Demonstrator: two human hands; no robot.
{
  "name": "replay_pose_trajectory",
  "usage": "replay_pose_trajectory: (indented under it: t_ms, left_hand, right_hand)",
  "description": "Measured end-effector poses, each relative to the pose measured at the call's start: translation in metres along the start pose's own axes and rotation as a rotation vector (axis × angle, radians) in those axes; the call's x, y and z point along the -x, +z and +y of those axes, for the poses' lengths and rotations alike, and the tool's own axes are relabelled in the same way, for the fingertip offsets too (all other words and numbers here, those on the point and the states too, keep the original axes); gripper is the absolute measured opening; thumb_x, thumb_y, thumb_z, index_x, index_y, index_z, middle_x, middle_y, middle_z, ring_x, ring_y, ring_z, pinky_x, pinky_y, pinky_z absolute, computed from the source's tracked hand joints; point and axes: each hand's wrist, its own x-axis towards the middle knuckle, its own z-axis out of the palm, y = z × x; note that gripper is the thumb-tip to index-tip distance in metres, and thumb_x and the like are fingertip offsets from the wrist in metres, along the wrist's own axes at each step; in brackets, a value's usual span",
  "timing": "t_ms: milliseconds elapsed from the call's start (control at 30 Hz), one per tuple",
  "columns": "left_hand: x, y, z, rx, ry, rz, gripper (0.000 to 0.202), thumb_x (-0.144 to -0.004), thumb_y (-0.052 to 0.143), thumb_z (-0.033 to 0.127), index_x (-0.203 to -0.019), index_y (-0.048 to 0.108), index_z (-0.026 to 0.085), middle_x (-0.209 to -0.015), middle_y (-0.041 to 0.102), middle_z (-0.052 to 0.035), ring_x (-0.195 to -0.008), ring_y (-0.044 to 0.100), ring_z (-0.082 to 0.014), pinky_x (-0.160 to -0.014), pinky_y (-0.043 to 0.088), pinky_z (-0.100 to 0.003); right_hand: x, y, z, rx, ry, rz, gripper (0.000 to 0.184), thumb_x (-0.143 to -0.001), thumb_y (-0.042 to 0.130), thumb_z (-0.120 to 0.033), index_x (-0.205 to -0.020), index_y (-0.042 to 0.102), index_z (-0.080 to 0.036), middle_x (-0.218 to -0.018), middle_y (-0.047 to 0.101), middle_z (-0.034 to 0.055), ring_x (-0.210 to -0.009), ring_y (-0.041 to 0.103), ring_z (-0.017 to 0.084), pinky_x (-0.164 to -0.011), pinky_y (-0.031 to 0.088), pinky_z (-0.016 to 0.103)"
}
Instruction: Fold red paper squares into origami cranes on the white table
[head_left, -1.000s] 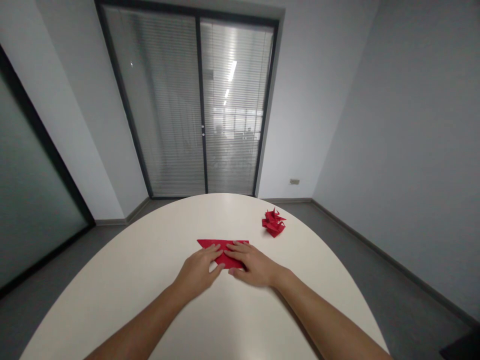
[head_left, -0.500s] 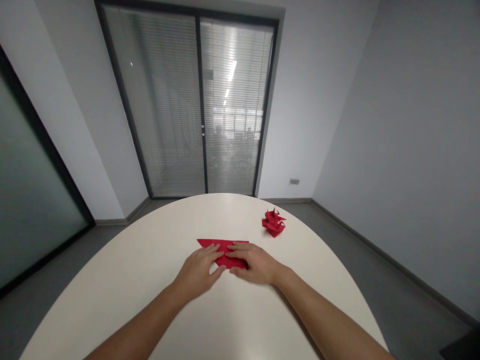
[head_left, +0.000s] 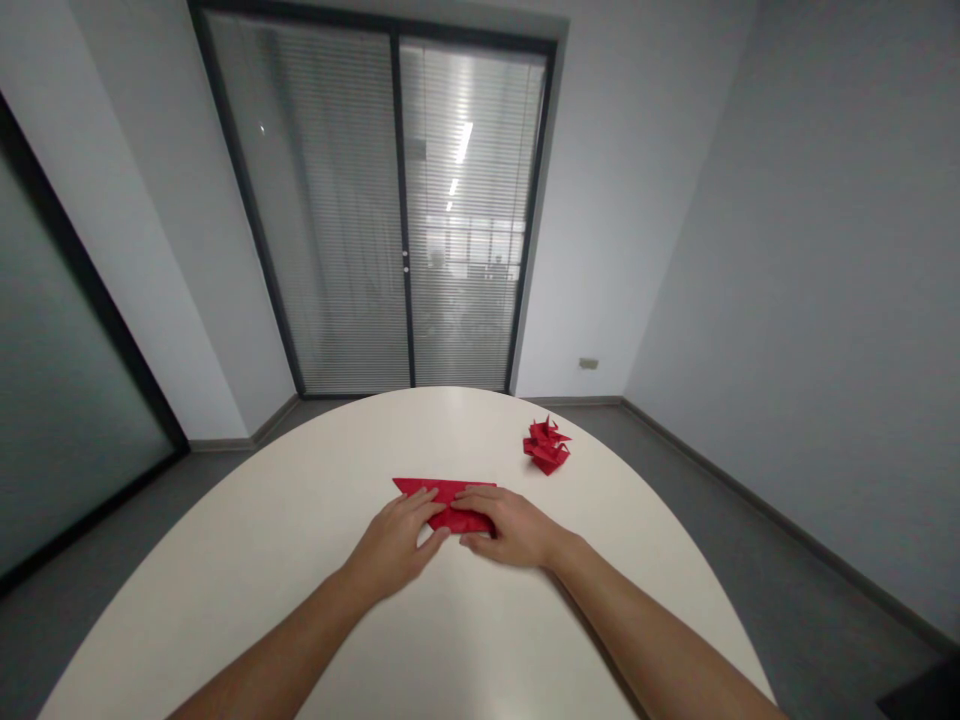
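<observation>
A folded sheet of red paper (head_left: 448, 492) lies on the white table, its pointed corner reaching out to the left. Over its left part rests my left hand (head_left: 399, 535), fingers stretched out on the paper and thumb at the near edge. My right hand (head_left: 514, 528) covers the right part, with fingers extended flat on the paper and the thumb at its near side. Both hands hide portions of the sheet, and their fingertips almost meet at its middle.
Several folded red paper pieces, looking like origami cranes (head_left: 547, 447), sit bunched near the round table's (head_left: 315, 500) far right edge. Behind the table stand glass panels with blinds (head_left: 345, 220) and a grey wall (head_left: 810, 250).
The near edge of the red paper between my thumbs has shifted slightly away from me. Both hands stay in almost the same place.
</observation>
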Motion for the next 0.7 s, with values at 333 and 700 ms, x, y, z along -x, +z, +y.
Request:
replay_pose_trajectory:
  t_ms: [333,700]
  left_hand:
    - [0.002,0.001,-0.001,0.017,0.040,-0.040,0.031,-0.092,0.060,0.033,-0.121,0.070,0.028,-0.136,0.064,-0.0066,-0.132,0.055,-0.0277,-0.113,0.040,-0.049]
    - [0.006,-0.008,0.004,0.133,0.086,-0.065,0.020,-0.091,0.059,0.023,-0.103,0.076,0.025,-0.130,0.068,-0.0051,-0.125,0.060,-0.0241,-0.110,0.046,-0.042]
  right_hand:
    - [0.002,0.000,0.004,0.029,-0.007,-0.005,0.034,-0.088,0.057,-0.014,-0.118,0.071,-0.024,-0.125,0.069,0.0068,-0.117,0.062,0.022,-0.105,0.045,0.036]
    - [0.008,0.003,0.015,-0.075,0.276,0.107,0.025,-0.091,0.057,-0.025,-0.114,0.066,-0.020,-0.090,0.075,0.0034,-0.070,0.065,0.016,-0.065,0.048,0.026]
